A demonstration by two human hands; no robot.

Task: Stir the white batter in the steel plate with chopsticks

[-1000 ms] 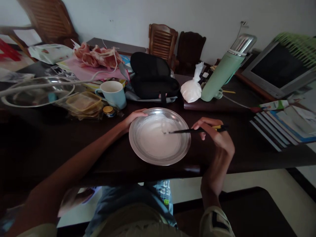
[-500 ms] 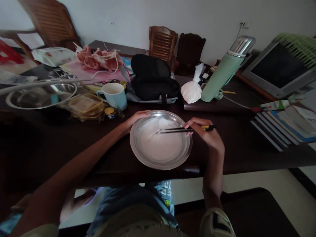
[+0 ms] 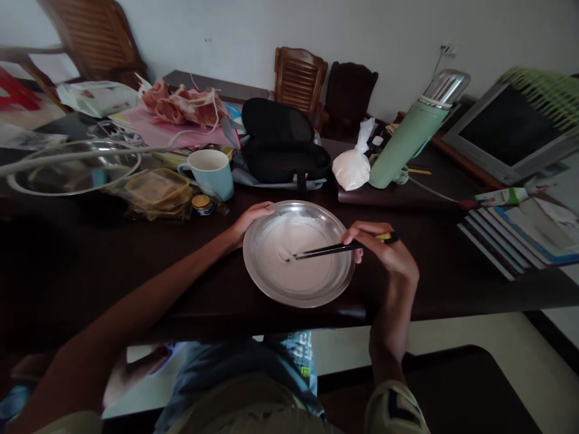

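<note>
A shallow metal bowl [image 3: 262, 289] rests on the dark table near its front edge. Inside it lies a pale, creamy batter-like mixture [image 3: 294, 274]. My left hand [image 3: 253, 218] grips the bowl's far left rim, the fingers over the edge. At the right rim, my right hand [image 3: 377, 244] is closed around a pair of black chopsticks [image 3: 323, 249] with yellow bands near the top. Their tips dip into the mixture around the bowl's middle, leaving a small streak on the surface.
Behind the bowl stand a light blue mug [image 3: 210, 172], a small yellow-lidded jar [image 3: 202, 204], an open black case [image 3: 284, 157], a tied bag of white powder [image 3: 351, 167] and a green thermos [image 3: 409, 141]. Plastic containers [image 3: 158, 190] sit left; books [image 3: 506, 241] lie right.
The chopstick tips have swept toward me through the mixture, and my right hand has shifted slightly right. The bowl has moved a little to the right, my left hand still on its rim.
</note>
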